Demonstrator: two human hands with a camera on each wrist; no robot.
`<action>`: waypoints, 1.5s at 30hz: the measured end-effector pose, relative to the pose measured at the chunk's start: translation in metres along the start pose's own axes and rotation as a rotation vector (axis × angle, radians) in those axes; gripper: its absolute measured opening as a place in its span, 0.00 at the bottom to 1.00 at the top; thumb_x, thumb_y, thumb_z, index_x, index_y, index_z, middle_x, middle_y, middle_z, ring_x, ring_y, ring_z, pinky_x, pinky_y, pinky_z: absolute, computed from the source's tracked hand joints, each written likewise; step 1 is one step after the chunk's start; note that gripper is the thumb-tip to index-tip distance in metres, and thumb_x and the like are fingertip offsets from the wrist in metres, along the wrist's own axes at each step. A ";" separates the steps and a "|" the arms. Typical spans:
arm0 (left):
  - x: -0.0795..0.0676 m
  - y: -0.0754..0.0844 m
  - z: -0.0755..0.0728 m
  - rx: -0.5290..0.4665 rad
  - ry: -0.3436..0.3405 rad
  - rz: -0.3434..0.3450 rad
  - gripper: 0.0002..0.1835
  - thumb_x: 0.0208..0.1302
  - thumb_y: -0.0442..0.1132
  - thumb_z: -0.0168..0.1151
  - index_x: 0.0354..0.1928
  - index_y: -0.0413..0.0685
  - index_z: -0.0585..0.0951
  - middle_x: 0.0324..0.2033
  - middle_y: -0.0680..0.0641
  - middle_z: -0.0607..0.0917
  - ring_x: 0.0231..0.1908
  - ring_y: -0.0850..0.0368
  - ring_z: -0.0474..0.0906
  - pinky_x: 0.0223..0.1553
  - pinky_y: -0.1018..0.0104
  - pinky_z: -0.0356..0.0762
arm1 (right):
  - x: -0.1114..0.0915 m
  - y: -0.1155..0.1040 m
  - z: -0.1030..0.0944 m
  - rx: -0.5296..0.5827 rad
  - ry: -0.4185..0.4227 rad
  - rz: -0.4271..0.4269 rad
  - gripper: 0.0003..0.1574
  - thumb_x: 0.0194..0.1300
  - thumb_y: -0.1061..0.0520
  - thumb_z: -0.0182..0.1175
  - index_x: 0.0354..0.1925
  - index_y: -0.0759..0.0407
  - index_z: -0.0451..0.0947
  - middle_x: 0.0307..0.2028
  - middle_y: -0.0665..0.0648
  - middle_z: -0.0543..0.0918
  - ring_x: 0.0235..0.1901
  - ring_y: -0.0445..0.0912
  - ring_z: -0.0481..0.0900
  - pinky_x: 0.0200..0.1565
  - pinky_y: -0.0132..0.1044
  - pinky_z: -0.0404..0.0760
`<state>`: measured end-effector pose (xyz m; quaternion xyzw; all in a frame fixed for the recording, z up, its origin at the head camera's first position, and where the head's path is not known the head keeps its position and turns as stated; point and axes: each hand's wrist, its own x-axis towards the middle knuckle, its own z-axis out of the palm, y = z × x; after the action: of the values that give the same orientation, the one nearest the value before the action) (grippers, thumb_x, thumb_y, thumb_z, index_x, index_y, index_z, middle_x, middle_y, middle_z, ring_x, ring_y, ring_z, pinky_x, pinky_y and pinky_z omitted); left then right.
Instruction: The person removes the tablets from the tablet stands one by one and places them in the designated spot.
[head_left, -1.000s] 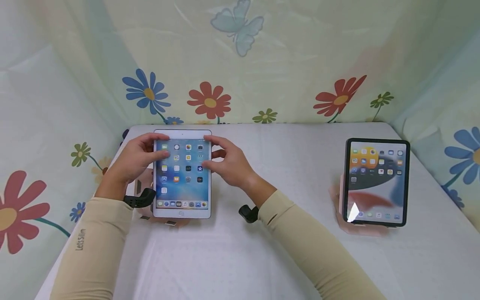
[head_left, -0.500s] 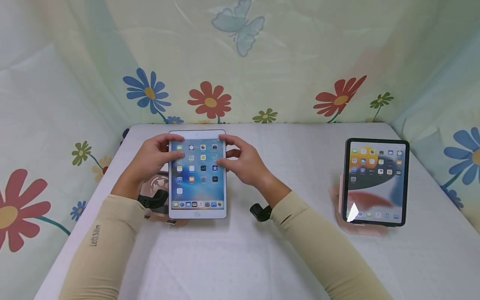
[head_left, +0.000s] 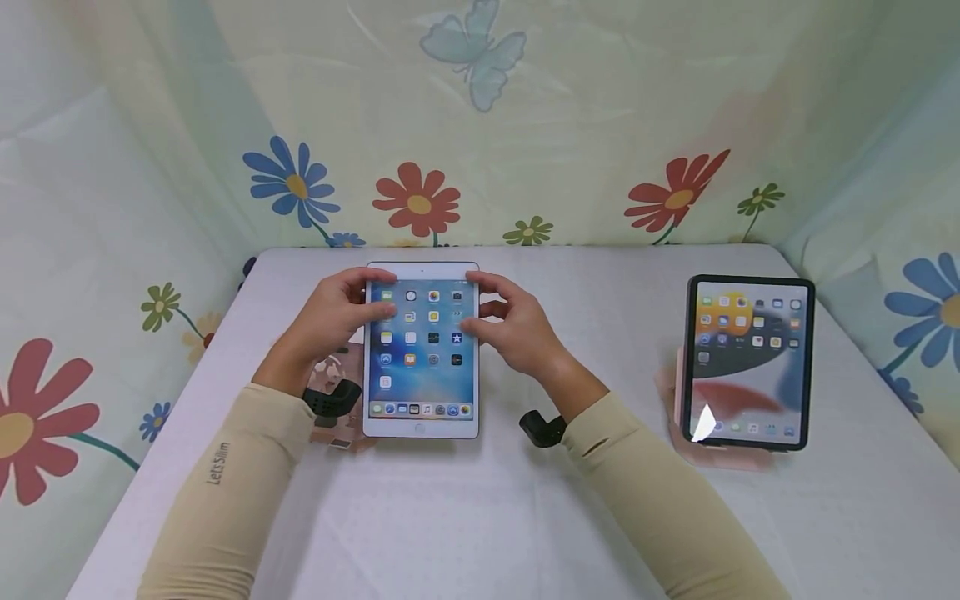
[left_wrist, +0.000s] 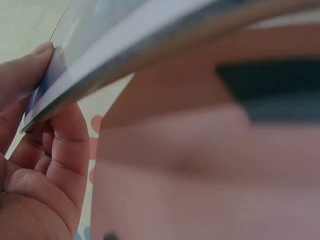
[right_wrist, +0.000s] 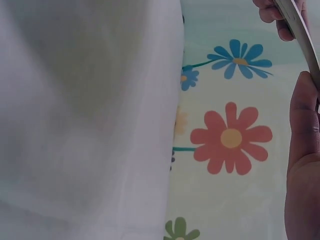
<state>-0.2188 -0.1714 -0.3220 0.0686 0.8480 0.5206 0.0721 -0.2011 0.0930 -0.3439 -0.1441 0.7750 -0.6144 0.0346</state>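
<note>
A white-framed tablet (head_left: 422, 367) with its screen lit is held upright between both hands in the head view. My left hand (head_left: 330, 312) grips its upper left edge, thumb on the screen side and fingers curled behind, as the left wrist view also shows. Its upper right edge is pinched by my right hand (head_left: 517, 325), thumb on the front. Partly hidden behind the tablet and the left wrist stands a pink tablet stand (head_left: 347, 362). In the right wrist view the tablet (right_wrist: 300, 30) shows only as a thin edge.
A second tablet (head_left: 750, 367), black-framed and lit, leans on another pink stand (head_left: 731, 457) at the right. Both stand on a white-covered table (head_left: 480, 517). A flowered curtain (head_left: 585, 125) hangs behind and at the sides.
Both hands have carried the white tablet to the right, away from the left pink stand, more of which now shows. The black-framed tablet has stayed in place.
</note>
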 end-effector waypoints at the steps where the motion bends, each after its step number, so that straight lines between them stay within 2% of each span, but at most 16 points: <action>1: 0.001 0.001 0.002 -0.004 -0.004 0.001 0.24 0.67 0.39 0.68 0.63 0.49 0.77 0.53 0.42 0.78 0.48 0.44 0.74 0.46 0.60 0.83 | -0.001 0.001 -0.001 -0.002 0.003 0.000 0.40 0.64 0.64 0.67 0.71 0.53 0.67 0.60 0.57 0.71 0.49 0.54 0.79 0.44 0.42 0.86; 14: 0.006 0.008 0.027 -0.023 -0.027 0.007 0.22 0.66 0.39 0.69 0.61 0.51 0.77 0.52 0.44 0.79 0.47 0.45 0.75 0.46 0.61 0.82 | -0.010 0.009 -0.020 -0.015 0.041 0.022 0.39 0.64 0.65 0.66 0.71 0.55 0.68 0.60 0.59 0.71 0.49 0.55 0.79 0.45 0.42 0.85; 24: 0.009 0.014 0.045 -0.009 -0.029 -0.032 0.21 0.65 0.41 0.69 0.59 0.56 0.78 0.51 0.48 0.78 0.48 0.47 0.75 0.51 0.56 0.79 | -0.018 0.015 -0.032 -0.017 0.054 0.041 0.39 0.65 0.66 0.65 0.71 0.57 0.66 0.60 0.61 0.70 0.49 0.55 0.78 0.44 0.38 0.85; 29: 0.011 0.018 0.055 -0.049 -0.014 -0.063 0.20 0.67 0.40 0.68 0.59 0.57 0.78 0.55 0.49 0.76 0.52 0.48 0.74 0.56 0.56 0.77 | -0.020 0.016 -0.039 -0.030 0.066 0.044 0.39 0.65 0.66 0.65 0.72 0.57 0.66 0.61 0.61 0.69 0.49 0.54 0.77 0.43 0.36 0.85; 38: 0.014 0.017 0.073 -0.081 -0.003 -0.067 0.19 0.69 0.38 0.64 0.61 0.56 0.76 0.61 0.49 0.73 0.54 0.48 0.75 0.56 0.55 0.78 | -0.021 0.024 -0.045 -0.044 0.084 0.082 0.39 0.65 0.65 0.66 0.72 0.55 0.66 0.62 0.60 0.69 0.49 0.54 0.77 0.45 0.36 0.84; 45: 0.016 0.014 0.085 -0.112 0.019 -0.078 0.19 0.71 0.36 0.62 0.62 0.55 0.75 0.68 0.48 0.69 0.64 0.46 0.69 0.61 0.52 0.72 | -0.022 0.031 -0.046 -0.027 0.097 0.098 0.39 0.66 0.66 0.64 0.72 0.57 0.66 0.61 0.61 0.69 0.49 0.55 0.78 0.46 0.37 0.84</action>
<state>-0.2175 -0.0875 -0.3483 0.0264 0.8202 0.5647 0.0879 -0.1960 0.1486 -0.3649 -0.0765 0.7900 -0.6078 0.0252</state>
